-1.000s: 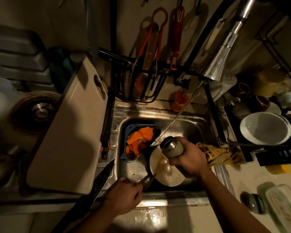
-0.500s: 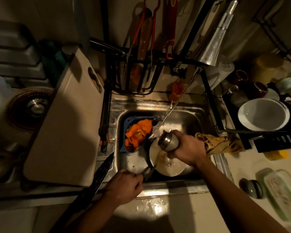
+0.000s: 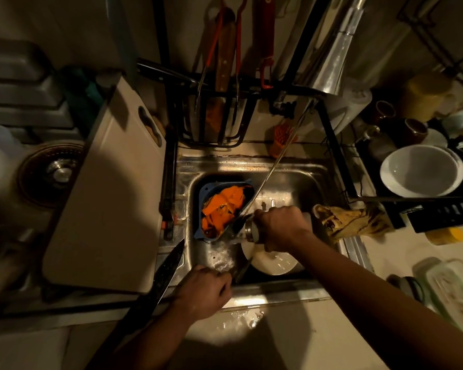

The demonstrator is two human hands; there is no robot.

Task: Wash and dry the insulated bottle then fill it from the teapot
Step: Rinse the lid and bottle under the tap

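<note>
My right hand (image 3: 278, 225) grips the steel insulated bottle (image 3: 249, 231) over the sink (image 3: 251, 162). The bottle lies nearly on its side with its mouth pointing left, and water spills from it onto the sink floor. A thin stream of tap water (image 3: 273, 169) runs down diagonally to the bottle's mouth. My left hand (image 3: 203, 289) rests at the sink's front rim, fingers curled round a dark thin utensil (image 3: 241, 271) that sticks out toward a white plate (image 3: 273, 264) in the basin. Most of the bottle's body is hidden by my right hand.
A blue strainer with orange peels (image 3: 222, 206) sits in the sink's left corner. A cutting board (image 3: 110, 196) and a large knife (image 3: 163, 276) lie to the left. A yellow cloth (image 3: 348, 220) hangs on the right rim, beside a rack holding a white bowl (image 3: 422, 169).
The bottle has tipped from mouth-up under the stream to nearly on its side, mouth left, and water now pours out. My left hand has stayed at the front rim.
</note>
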